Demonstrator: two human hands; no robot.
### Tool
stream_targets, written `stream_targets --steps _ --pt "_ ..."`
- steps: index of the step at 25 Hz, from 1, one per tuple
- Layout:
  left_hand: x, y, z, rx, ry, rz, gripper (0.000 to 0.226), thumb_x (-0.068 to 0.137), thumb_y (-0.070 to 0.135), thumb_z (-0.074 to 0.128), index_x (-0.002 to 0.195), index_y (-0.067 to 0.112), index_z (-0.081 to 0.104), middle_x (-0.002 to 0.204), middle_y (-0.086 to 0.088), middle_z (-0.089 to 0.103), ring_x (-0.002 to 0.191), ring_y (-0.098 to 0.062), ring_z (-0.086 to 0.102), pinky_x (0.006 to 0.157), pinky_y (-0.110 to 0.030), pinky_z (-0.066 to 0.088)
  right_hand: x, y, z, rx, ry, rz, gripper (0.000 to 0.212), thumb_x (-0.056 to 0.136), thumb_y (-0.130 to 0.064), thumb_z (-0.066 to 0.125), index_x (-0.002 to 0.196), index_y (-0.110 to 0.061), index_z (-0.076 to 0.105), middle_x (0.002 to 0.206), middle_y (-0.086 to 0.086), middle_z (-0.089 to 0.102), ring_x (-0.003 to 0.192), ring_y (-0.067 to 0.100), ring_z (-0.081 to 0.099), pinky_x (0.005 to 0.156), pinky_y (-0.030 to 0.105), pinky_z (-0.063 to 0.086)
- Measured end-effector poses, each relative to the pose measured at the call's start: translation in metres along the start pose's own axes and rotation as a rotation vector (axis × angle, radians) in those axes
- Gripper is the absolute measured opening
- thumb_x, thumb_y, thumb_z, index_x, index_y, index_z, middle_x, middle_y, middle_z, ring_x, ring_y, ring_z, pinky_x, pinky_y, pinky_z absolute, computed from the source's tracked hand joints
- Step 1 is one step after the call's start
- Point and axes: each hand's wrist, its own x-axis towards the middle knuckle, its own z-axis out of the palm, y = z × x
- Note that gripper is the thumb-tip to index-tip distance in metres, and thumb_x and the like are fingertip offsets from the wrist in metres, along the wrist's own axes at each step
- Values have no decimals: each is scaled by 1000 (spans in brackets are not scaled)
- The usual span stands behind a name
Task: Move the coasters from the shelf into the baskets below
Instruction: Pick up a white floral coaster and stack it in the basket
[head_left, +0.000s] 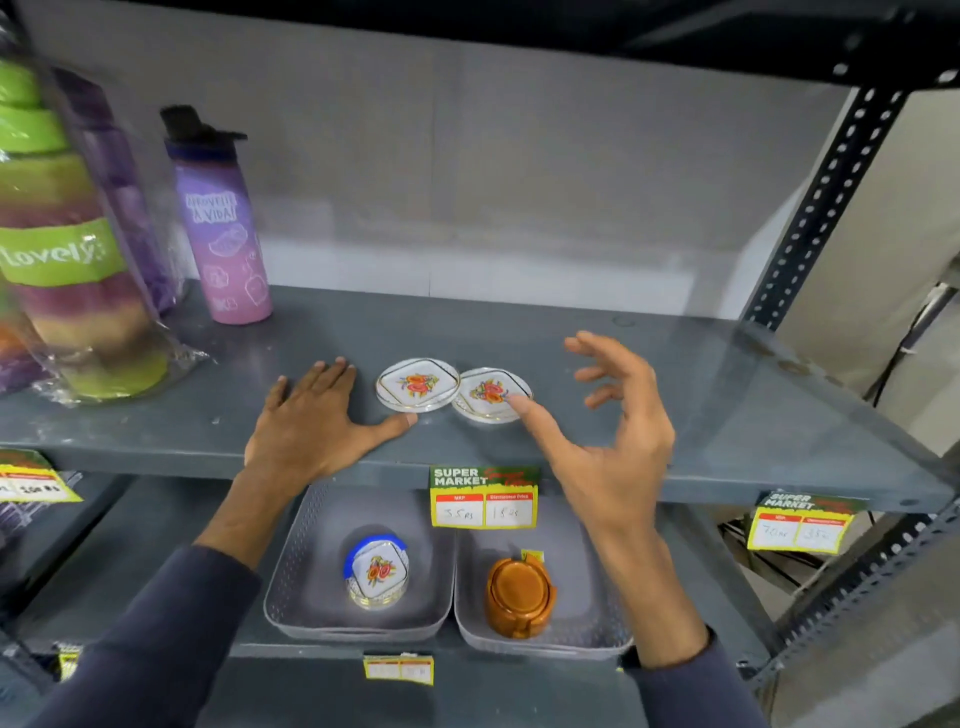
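Two coasters (418, 385) (491, 393) on shelf (675, 415), touching. Left hand (311, 421) flat, spread beside them; right hand (613, 441) open, thumb tip on rt coaster. Below: left basket (291, 571) w/ floral coaster set (376, 571), right basket (597, 644) w/ brown set (519, 597). Price tag (483, 496) hides basket rims.

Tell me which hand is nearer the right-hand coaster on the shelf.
Right. The right hand has its thumb tip on the right-hand coaster; the left hand lies flat beyond the left coaster.

Your left hand (310, 415) and right hand (608, 441) are bare; both forearms wear dark navy long sleeves (156, 639), cuffs ending short of the wrists.
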Motion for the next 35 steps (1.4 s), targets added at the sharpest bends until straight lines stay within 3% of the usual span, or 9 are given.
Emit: stream_targets --steps 3,6,10,15,22,25,29,33,35 --pt "1 0 0 -14 13 1 126 58 101 24 154 18 29 164 5 24 151 -13 17 122 -45 11 26 18 32 -11 -184 173 81 71 -37 90 138 -25 47 128 -7 62 108 18 57 86 20 47" --pt "1 0 0 -22 17 -1 127 57 101 24 154 19 30 164 6 24 151 -13 18 122 -44 10 30 43 63 -141 -415 222 98 66 -49 89 145 -29 35 136 -6 58 122 19 49 101 32 43" --pt "1 0 -1 -27 25 -3 129 56 103 20 154 19 30 164 6 24 150 -13 18 122 -44 10 32 52 96 -238 -689 240 113 62 -62 86 152 -37 23 143 -6 57 134 19 40 97 34 24" --pt "0 1 -4 -24 19 4 128 57 102 20 154 18 29 164 5 24 151 -13 16 122 -44 10 34 61 109 -271 -761 213 107 68 -64 81 152 -41 19 138 -9 63 139 17 36 94 34 19" --pt "0 -2 -2 -26 17 6 126 58 101 22 155 20 28 164 5 23 151 -13 15 122 -44 8 33 49 103 -305 -601 92 102 59 -72 81 138 -30 32 124 -10 70 126 16 45 93 42 27" --pt "0 -2 -2 -26 16 4 123 61 100 23 155 21 26 165 7 21 152 -12 13 122 -43 7 37 42 87 -267 -471 19 96 56 -64 87 130 -23 40 128 -17 55 124 15 47 88 34 22" --pt "-1 -1 -3 -26 12 1 122 62 99 24 156 21 25 165 8 20 152 -11 12 122 -42 6 46 12 50 -84 -225 35 97 46 -60 90 121 -29 36 129 -6 58 124 -23 32 89 23 21" --pt "-1 0 -4 -27 5 -2 122 62 99 23 156 21 24 165 8 18 152 -10 10 122 -42 5 58 -39 9 110 69 -202 105 47 -55 88 125 5 52 126 -14 34 122 19 48 100 12 40" --pt "-1 1 -5 -33 1 -5 121 63 98 23 157 21 23 166 9 16 152 -10 9 122 -41 4 65 -60 -7 183 77 -291 111 45 -39 91 120 28 42 129 -14 30 118 2 53 102 11 43"
